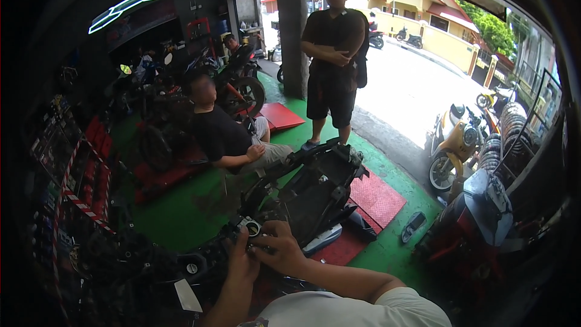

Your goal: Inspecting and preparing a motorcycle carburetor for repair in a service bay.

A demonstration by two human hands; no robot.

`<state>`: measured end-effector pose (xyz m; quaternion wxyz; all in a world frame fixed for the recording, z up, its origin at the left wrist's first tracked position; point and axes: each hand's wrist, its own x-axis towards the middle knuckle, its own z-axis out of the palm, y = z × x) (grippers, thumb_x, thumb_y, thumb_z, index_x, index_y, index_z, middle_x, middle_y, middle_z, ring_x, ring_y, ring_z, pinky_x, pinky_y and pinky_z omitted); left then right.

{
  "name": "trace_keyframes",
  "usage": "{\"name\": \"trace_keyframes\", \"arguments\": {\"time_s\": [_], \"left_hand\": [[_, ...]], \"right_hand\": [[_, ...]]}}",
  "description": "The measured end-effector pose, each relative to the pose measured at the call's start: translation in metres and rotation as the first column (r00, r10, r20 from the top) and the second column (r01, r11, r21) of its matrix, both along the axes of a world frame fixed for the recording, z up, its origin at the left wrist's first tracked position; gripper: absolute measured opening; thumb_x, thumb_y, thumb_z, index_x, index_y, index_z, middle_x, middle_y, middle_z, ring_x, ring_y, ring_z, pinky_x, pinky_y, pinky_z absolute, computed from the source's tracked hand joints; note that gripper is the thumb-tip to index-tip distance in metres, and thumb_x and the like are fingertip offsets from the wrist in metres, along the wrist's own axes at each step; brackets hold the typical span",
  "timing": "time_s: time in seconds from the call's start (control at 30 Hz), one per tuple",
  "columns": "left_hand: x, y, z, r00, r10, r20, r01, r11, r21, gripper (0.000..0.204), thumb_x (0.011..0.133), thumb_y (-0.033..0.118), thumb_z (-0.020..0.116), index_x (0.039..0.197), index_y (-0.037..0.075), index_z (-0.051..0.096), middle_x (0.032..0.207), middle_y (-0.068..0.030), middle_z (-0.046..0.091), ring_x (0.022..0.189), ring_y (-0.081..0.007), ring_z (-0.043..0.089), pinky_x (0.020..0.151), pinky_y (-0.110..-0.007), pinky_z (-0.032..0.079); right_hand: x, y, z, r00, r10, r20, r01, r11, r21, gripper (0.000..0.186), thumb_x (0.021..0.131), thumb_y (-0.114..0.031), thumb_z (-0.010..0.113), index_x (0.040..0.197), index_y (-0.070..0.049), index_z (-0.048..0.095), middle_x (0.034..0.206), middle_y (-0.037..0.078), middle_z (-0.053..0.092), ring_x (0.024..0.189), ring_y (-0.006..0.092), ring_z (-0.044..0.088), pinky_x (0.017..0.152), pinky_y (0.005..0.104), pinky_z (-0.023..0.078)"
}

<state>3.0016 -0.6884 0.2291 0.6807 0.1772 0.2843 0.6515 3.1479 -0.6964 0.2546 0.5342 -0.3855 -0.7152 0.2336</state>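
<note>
Close together at the lower middle, both my hands are closed around a small silver ring-shaped metal part with a dark body. My left hand grips it from the left with the thumb pointing up. From the right, the bent fingers of my right hand hold its lower side. Its exact kind is too small to tell, and the fingers cover much of it. Just beyond my hands lies a partly stripped motorcycle with its dark frame and tub bare. A round silver key lock sits in dark bodywork beside my left wrist.
One person sits beyond the stripped motorcycle; another stands with arms folded by a pillar. Red ramps lie on the green floor. A slipper, parked scooters and stacked tires are at the right.
</note>
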Motion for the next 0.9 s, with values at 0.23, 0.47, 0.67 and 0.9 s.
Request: {"name": "trace_keyframes", "arguments": {"time_s": [0.23, 0.47, 0.67, 0.9], "left_hand": [[0.003, -0.001, 0.003, 0.99, -0.057, -0.126, 0.063, 0.997, 0.045, 0.038, 0.101, 0.04, 0.064, 0.122, 0.009, 0.06, 0.115, -0.0056, 0.066, 0.108, -0.0191, 0.064, 0.095, -0.036, 0.053], [0.009, -0.005, 0.015, 0.998, -0.065, 0.001, 0.065, 0.998, -0.018, 0.031, 0.097, 0.027, 0.072, 0.119, 0.01, 0.06, 0.109, -0.0035, 0.066, 0.099, -0.0176, 0.067, 0.083, -0.033, 0.058], [0.009, -0.012, 0.008, 1.0, -0.028, 0.012, 0.028, 0.999, -0.025, 0.034, 0.097, 0.028, 0.072, 0.122, 0.01, 0.059, 0.11, -0.0039, 0.066, 0.101, -0.018, 0.067, 0.086, -0.034, 0.057], [0.01, -0.019, 0.011, 0.998, -0.035, -0.045, 0.034, 0.999, -0.011, 0.036, 0.098, 0.033, 0.07, 0.123, 0.009, 0.059, 0.113, -0.0043, 0.066, 0.105, -0.0184, 0.065, 0.09, -0.034, 0.056]], "right_hand": [[0.004, 0.005, -0.001, 0.998, -0.02, 0.053, 0.019, 1.0, 0.009, 0.023, 0.077, -0.013, 0.083, 0.099, -0.01, 0.079, 0.119, 0.014, 0.058, 0.116, 0.0308, 0.056, 0.095, 0.0386, 0.05], [0.003, 0.002, -0.005, 1.0, -0.004, -0.017, 0.003, 1.0, -0.021, 0.019, 0.077, -0.014, 0.084, 0.093, -0.008, 0.077, 0.122, 0.015, 0.057, 0.119, 0.033, 0.055, 0.096, 0.039, 0.05], [0.006, -0.006, -0.002, 0.999, -0.014, 0.047, 0.017, 0.998, -0.053, 0.023, 0.077, -0.013, 0.084, 0.099, -0.009, 0.078, 0.127, 0.016, 0.056, 0.119, 0.0316, 0.056, 0.097, 0.0383, 0.051], [-0.002, -0.011, -0.011, 0.999, 0.013, -0.044, -0.018, 0.995, -0.103, 0.019, 0.076, -0.019, 0.083, 0.092, -0.009, 0.077, 0.124, 0.015, 0.058, 0.118, 0.0331, 0.055, 0.1, 0.0416, 0.047]]}}
